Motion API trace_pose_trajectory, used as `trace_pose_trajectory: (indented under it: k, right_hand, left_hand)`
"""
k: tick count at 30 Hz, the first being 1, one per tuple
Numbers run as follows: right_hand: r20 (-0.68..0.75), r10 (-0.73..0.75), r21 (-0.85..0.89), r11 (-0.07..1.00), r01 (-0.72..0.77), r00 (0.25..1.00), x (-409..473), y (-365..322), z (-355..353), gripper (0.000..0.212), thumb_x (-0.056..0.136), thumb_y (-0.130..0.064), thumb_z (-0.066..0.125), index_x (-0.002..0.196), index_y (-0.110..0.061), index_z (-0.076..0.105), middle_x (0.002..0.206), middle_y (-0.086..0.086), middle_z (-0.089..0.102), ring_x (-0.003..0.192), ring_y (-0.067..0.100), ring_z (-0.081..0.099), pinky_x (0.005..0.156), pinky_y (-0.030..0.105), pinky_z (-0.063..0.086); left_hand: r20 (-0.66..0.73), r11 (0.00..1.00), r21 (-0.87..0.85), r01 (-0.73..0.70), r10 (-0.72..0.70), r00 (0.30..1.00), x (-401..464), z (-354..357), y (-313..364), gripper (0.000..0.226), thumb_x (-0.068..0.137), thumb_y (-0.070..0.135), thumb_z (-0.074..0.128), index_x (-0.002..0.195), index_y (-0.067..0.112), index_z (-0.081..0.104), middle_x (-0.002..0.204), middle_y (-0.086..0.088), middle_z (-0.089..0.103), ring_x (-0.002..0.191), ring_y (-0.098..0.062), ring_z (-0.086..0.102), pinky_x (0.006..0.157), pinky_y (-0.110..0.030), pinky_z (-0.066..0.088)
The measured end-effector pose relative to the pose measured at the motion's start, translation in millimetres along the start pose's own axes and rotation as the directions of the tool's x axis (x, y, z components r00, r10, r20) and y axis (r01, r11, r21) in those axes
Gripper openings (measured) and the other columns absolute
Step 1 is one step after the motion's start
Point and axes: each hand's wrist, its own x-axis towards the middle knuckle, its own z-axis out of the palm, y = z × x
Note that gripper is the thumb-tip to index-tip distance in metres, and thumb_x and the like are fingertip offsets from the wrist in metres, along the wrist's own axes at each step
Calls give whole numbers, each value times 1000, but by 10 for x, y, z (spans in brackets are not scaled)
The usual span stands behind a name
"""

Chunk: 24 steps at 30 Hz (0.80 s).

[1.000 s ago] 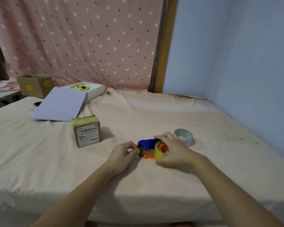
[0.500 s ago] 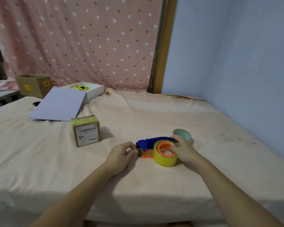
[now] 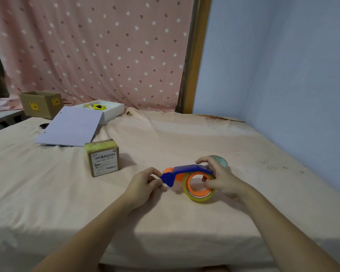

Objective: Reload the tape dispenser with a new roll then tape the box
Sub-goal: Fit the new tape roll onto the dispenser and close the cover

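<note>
Pink cloth covers the table (image 3: 185,138). On it, the tape dispenser (image 3: 188,170) with its yellow roll (image 3: 199,198) is gripped by the right hand (image 3: 221,176); the left hand (image 3: 143,183) pinches its blue tip. Left of them stands the box (image 3: 103,158).

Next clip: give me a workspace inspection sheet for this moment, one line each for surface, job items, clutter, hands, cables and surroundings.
Surface: peach cloth over the table, creased and faintly stained.
Job's things: blue and orange tape dispenser with a yellowish tape roll around its orange hub; small labelled box standing apart to the left, yellowish on top.
Clutter: patterned tape roll behind the right hand; white paper pad; white tray with a yellow object; open cardboard box at far left.
Hands: left hand pinches at the dispenser's front tip; right hand grips its rear and the roll.
Cables: nothing seen.
Surroundings: pink dotted curtain, wooden post, pale blue wall.
</note>
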Motion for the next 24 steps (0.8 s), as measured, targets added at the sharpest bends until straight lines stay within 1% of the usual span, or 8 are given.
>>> trace_pose_trajectory:
  k: [1, 3, 6, 13, 17, 19, 21, 24]
  right_hand:
    - [22, -9, 1, 1000, 9, 1000, -26, -14, -14, 71, 80, 15, 66, 130, -34, 56, 119, 10, 66, 95, 26, 70, 78, 28, 58]
    - [63, -29, 39, 999, 26, 998, -84, -45, -32, 72, 79, 10, 73, 134, -34, 60, 119, -4, 69, 103, 18, 69, 82, 27, 59]
    - [90, -67, 120, 991, 56, 994, -150, -72, -14, 64, 72, -5, 79, 127, -34, 67, 118, -14, 73, 111, 12, 69, 86, 27, 57]
    - [118, -90, 158, 985, 71, 989, -216, -22, 4, 63, 74, -6, 86, 127, -33, 64, 131, 3, 66, 118, 21, 67, 99, 40, 58]
    - [21, -87, 272, 959, 78, 996, -205, -41, 78, 45, 72, -35, 88, 114, -35, 71, 127, 4, 68, 114, 18, 69, 91, 34, 59]
    - [-53, -106, 275, 954, 117, 993, -200, -50, 114, 36, 73, -37, 85, 107, -33, 74, 118, 1, 70, 106, 13, 70, 85, 29, 58]
    - [-88, -127, 280, 949, 147, 988, -199, -52, 144, 26, 78, -29, 81, 103, -33, 76, 108, -6, 73, 101, 11, 70, 82, 26, 57]
    - [-108, -163, 276, 943, 187, 981, -195, -70, 187, 29, 79, -24, 80, 107, -29, 77, 105, -11, 75, 101, 10, 70, 82, 25, 57]
  left_hand:
    - [26, 999, -34, 24, -23, 999, 9, -34, 12, 9, 95, 9, 62, 96, 17, 66, 81, -3, 81, 69, -7, 72, 63, -18, 50]
    - [84, 995, -83, 56, -49, 995, 7, -95, 30, 6, 92, 7, 68, 93, 12, 69, 80, -7, 78, 64, -8, 64, 59, -18, 47]
    - [135, 985, -149, 90, -70, 988, -21, -134, 69, 12, 88, 0, 71, 85, 12, 69, 65, 5, 68, 56, -4, 56, 55, -15, 43]
    - [280, 937, -283, 205, -124, 952, -84, -202, 172, 18, 88, -8, 66, 95, 4, 77, 71, 2, 73, 58, -5, 58, 59, -14, 45]
    - [352, 910, -318, 266, -147, 925, -123, -251, 146, 31, 85, -8, 62, 108, 6, 77, 96, -11, 77, 77, -15, 62, 67, -20, 48]
    - [336, 875, -379, 301, -173, 926, -120, -254, 124, 32, 84, -3, 59, 107, 7, 78, 94, -10, 76, 71, -13, 56, 67, -25, 43]
    - [279, 852, -422, 309, -203, 939, -117, -234, 132, 23, 86, 7, 62, 101, 7, 80, 83, -5, 72, 65, -12, 49, 64, -25, 40]
    - [229, 838, -424, 343, -267, 936, -120, -187, 158, 21, 93, 11, 61, 95, 5, 81, 79, -6, 68, 65, -13, 46, 63, -23, 41]
